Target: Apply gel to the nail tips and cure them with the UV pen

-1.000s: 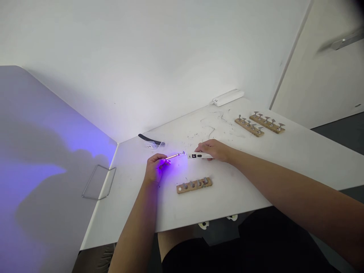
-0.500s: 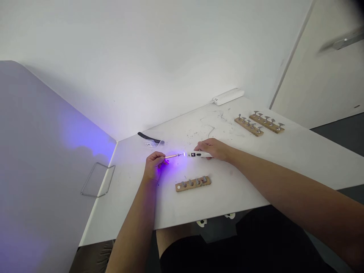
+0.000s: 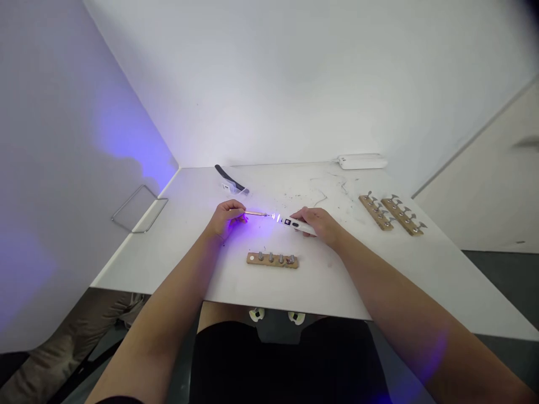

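My left hand (image 3: 227,217) is closed around a slim copper-coloured pen-like tool (image 3: 255,213), its thin tip pointing right. My right hand (image 3: 316,223) grips a white handheld UV lamp (image 3: 305,227) with a small dark display and a dark button. The lamp's lit end faces the tool's tip across a small gap, and violet light falls over my left fingers and the table. What sits at the tool's tip is too small to make out. Nearer to me lies a wooden strip (image 3: 265,261) with several metal pegs and a white dot.
Two more wooden strips (image 3: 376,213) with metal stands lie at the right. A black curved file (image 3: 231,179) and a clear packet (image 3: 228,187) are at the back left. A white power strip (image 3: 362,162) rests by the wall. A wire frame (image 3: 141,209) stands at the left edge.
The camera view has turned and levelled, shifting everything in the picture. The UV lamp now tilts, its lit end higher than its back. Both hands keep their holds.
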Demonstrator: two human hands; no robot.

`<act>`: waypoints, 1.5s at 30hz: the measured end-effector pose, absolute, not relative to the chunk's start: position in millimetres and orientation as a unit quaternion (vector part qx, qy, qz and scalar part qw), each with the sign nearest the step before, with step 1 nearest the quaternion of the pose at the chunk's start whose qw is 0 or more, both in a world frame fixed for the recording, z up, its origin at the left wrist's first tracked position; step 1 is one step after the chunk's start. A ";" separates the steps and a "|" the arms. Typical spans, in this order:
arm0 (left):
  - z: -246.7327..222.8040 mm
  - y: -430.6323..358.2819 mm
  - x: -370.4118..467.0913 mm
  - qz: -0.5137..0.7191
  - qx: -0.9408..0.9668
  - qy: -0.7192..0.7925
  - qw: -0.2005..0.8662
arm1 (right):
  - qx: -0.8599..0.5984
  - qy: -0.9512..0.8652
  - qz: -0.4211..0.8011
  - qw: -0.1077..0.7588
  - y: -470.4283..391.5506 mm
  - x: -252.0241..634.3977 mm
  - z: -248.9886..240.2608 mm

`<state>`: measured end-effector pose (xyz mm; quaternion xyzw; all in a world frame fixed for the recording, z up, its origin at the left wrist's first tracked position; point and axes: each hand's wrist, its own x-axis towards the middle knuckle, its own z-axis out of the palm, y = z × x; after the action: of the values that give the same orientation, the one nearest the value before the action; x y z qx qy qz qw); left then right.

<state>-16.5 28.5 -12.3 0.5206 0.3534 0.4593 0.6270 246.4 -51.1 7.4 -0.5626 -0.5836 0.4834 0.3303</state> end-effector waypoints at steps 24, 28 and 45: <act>-21.8 34.8 -23.0 0.446 0.526 0.311 0.654 | -0.549 -0.606 0.449 0.361 -53.7 241.8 9.1; -20.8 34.2 -21.3 0.451 0.522 0.303 0.657 | -0.544 -0.603 0.442 0.381 -52.8 241.7 5.1; -21.4 32.7 -16.5 0.452 0.546 0.306 0.635 | -0.551 -0.631 0.404 0.367 -50.7 242.2 -2.2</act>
<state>-16.5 32.7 -21.4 0.5464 0.3061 0.4516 0.6355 242.2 -50.7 -2.2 -0.5514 -0.6309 0.4037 0.3674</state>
